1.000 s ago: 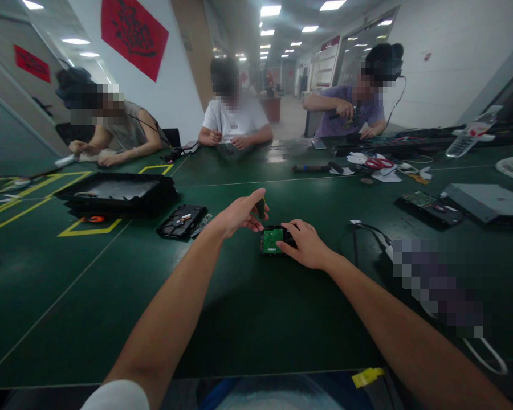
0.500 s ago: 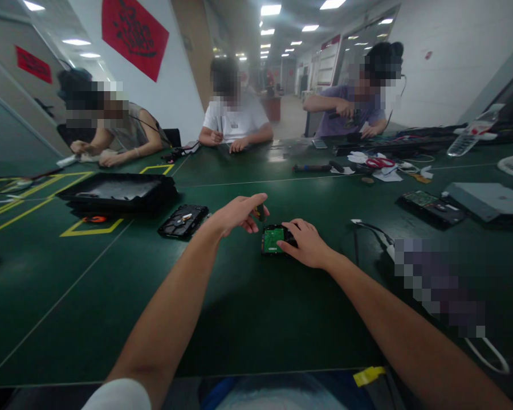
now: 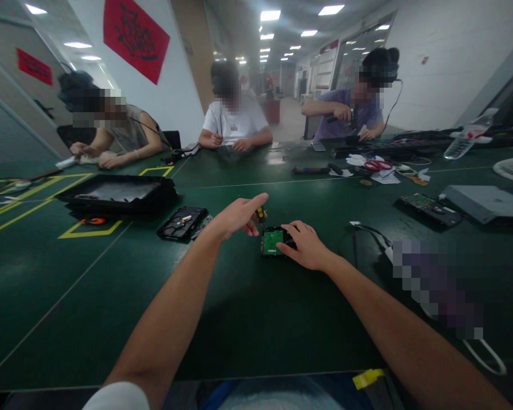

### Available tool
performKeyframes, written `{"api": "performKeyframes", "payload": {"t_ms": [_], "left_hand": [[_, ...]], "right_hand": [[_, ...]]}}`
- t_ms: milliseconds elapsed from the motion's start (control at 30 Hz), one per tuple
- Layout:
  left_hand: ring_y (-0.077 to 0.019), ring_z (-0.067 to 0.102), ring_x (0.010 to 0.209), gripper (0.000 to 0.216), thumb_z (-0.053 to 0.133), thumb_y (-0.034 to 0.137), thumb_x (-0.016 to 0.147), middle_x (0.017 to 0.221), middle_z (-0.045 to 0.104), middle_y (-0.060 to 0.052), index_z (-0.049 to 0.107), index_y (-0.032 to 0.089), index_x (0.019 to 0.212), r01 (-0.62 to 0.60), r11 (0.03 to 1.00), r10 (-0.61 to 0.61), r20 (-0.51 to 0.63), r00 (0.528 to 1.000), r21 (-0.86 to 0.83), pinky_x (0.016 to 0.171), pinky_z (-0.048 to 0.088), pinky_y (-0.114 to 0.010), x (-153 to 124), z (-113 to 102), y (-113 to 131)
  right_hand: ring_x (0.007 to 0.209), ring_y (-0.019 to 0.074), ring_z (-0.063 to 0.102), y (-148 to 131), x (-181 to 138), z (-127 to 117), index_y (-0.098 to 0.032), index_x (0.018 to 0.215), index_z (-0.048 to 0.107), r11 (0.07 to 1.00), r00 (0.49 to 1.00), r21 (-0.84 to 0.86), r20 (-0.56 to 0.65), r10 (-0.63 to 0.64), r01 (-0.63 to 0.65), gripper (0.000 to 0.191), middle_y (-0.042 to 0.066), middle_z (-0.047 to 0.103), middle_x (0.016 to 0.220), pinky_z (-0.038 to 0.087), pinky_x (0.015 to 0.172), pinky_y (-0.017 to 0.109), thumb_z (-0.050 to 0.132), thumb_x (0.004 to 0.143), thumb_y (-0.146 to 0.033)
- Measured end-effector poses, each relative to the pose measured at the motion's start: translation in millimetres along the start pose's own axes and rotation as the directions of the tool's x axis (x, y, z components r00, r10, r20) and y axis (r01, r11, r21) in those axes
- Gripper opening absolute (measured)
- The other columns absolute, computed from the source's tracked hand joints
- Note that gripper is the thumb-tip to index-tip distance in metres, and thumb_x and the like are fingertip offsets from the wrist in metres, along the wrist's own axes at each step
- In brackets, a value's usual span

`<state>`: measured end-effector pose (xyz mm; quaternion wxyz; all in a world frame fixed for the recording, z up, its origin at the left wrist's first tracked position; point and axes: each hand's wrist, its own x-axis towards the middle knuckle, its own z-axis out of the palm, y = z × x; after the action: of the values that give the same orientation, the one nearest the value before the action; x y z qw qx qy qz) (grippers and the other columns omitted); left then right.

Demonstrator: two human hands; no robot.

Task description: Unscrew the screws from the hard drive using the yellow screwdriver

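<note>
A hard drive [image 3: 272, 241] lies on the green table with its green circuit board facing up. My right hand [image 3: 304, 244] grips its right end, thumb on the board and fingers over the far edge. My left hand [image 3: 240, 217] is closed round a screwdriver [image 3: 260, 214] with a yellow and black handle. The screwdriver stands roughly upright at the drive's far left corner. Its tip is too small to make out, so I cannot tell whether it touches a screw. To the left lies an opened black drive casing [image 3: 182, 222] with small metal parts beside it.
A black tray [image 3: 117, 191] stands at the left, an orange item [image 3: 93, 221] by it. On the right are another drive [image 3: 427, 210], a grey metal box [image 3: 489, 204], a cable [image 3: 376, 230], red scissors [image 3: 377, 165] and a bottle [image 3: 470, 136]. Three people sit opposite.
Both my hands stay at the hard drive almost unmoved. More of the screwdriver's yellow handle shows now. The whole view has shifted slightly.
</note>
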<state>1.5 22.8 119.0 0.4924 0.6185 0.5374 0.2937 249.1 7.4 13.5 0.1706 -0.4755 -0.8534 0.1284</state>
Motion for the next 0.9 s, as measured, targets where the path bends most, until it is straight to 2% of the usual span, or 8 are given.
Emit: {"api": "performKeyframes", "payload": {"t_ms": [133,467,700,900], "left_hand": [[-0.0216,0.07,0.053,0.065,0.052,0.078,0.095,0.096,0.077,-0.018,0.066,0.014,0.09,0.003,1.0,-0.002,-0.024,1.0,0.024,0.049,0.05,-0.031,0.1,0.7,0.8],[-0.0236,0.072,0.056,0.059,0.047,0.07,0.1,0.093,0.077,-0.018,0.063,0.015,0.088,0.026,0.999,-0.024,-0.051,0.998,0.043,0.049,0.051,-0.032,0.2,1.5,2.4],[-0.0206,0.073,0.06,0.05,0.054,0.063,0.1,0.104,0.077,-0.015,0.07,0.015,0.102,0.001,0.999,-0.004,0.086,0.996,0.033,0.053,0.053,-0.03,-4.8,-4.0,4.3],[-0.0242,0.073,0.06,0.055,0.053,0.067,0.097,0.097,0.077,-0.016,0.071,0.015,0.095,-0.002,1.0,0.002,0.048,0.999,0.001,0.054,0.053,-0.033,-1.8,-5.4,0.1]], "right_hand": [[0.139,0.0397,0.051,-0.3,0.6,0.5,-0.022,0.156,0.05,1.0,1.0,-0.013,-0.013,-0.011,0.01,0.072,0.018,0.054,0.148,0.039,0.118,0.06,0.047,0.103,-0.071],[0.14,0.0405,0.05,-3.7,0.7,-2.2,-0.022,0.155,0.051,1.0,1.0,-0.006,0.005,0.011,-0.011,0.07,0.018,0.054,0.148,0.038,0.118,0.059,0.049,0.102,-0.069],[0.142,0.04,0.048,-1.1,0.8,-0.7,-0.024,0.157,0.049,1.0,1.0,0.007,0.004,0.01,-0.01,0.073,0.018,0.052,0.151,0.037,0.119,0.059,0.047,0.102,-0.072],[0.142,0.0403,0.049,-0.9,0.6,-0.9,-0.024,0.156,0.049,1.0,1.0,0.008,0.006,0.008,-0.008,0.074,0.017,0.052,0.151,0.037,0.119,0.06,0.045,0.102,-0.074]]}}
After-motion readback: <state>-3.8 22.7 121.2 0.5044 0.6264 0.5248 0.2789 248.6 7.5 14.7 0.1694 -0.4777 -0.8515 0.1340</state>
